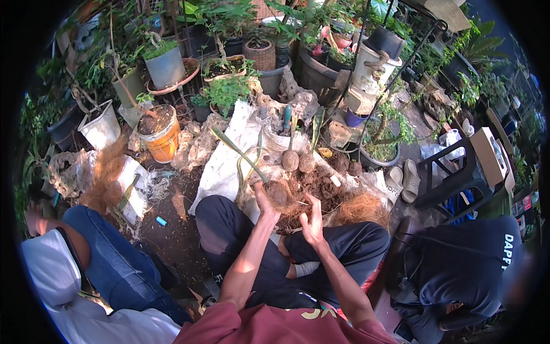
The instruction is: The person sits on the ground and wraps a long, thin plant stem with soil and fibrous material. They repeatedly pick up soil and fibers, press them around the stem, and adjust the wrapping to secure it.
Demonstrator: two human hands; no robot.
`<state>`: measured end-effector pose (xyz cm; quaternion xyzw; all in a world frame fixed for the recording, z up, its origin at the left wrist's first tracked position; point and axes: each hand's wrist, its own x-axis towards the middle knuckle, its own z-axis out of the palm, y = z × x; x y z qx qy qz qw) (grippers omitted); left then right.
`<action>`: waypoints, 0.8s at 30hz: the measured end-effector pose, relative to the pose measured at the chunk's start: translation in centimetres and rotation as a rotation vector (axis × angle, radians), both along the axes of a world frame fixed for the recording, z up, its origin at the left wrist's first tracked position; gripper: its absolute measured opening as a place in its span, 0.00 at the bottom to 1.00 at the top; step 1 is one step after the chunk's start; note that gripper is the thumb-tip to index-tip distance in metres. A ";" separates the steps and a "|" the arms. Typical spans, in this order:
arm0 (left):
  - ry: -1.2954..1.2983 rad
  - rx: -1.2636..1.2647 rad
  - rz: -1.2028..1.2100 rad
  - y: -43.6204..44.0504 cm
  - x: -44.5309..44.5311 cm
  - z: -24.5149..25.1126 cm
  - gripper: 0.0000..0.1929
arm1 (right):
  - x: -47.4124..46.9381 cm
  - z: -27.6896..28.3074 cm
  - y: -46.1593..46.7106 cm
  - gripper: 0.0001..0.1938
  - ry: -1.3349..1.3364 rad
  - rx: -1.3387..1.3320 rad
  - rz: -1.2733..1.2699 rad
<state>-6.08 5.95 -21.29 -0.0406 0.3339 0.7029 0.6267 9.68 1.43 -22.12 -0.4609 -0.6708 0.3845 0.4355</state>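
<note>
My left hand (265,203) holds a round root ball (278,193) wrapped in brown coconut fibre, with a long green leaf (238,151) rising from it to the upper left. Just right of the ball is my right hand (313,219), its thumb and forefinger pinched by a thin pale strand or stick (302,202). Beyond my hands, two string-wrapped balls with upright leaves, one a fibre ball (290,160), lie on a white woven sack (223,165). Dark soil clumps (323,189) and loose coconut fibre (363,209) lie to the right. A teal-handled tool (287,115) stands behind the wrapped balls.
A person in jeans (124,266) sits at left; another in a dark top (464,262) bends at right. An orange pot (159,134), rocks (296,92) and potted plants line the back. Grey slides (402,180) and a black plastic stool (455,172) stand right.
</note>
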 end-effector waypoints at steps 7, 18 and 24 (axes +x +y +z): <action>0.236 -0.077 0.015 1.0 1.5 -3.4 0.29 | -5.0 1.9 2.1 0.43 0.061 0.202 0.028; 0.446 0.054 0.159 0.5 2.6 -5.4 0.32 | -6.0 2.9 3.0 0.14 0.490 -0.104 -0.125; 0.441 0.382 -0.088 -0.4 1.9 -5.2 0.35 | -5.1 2.8 4.4 0.13 0.655 -0.367 -0.222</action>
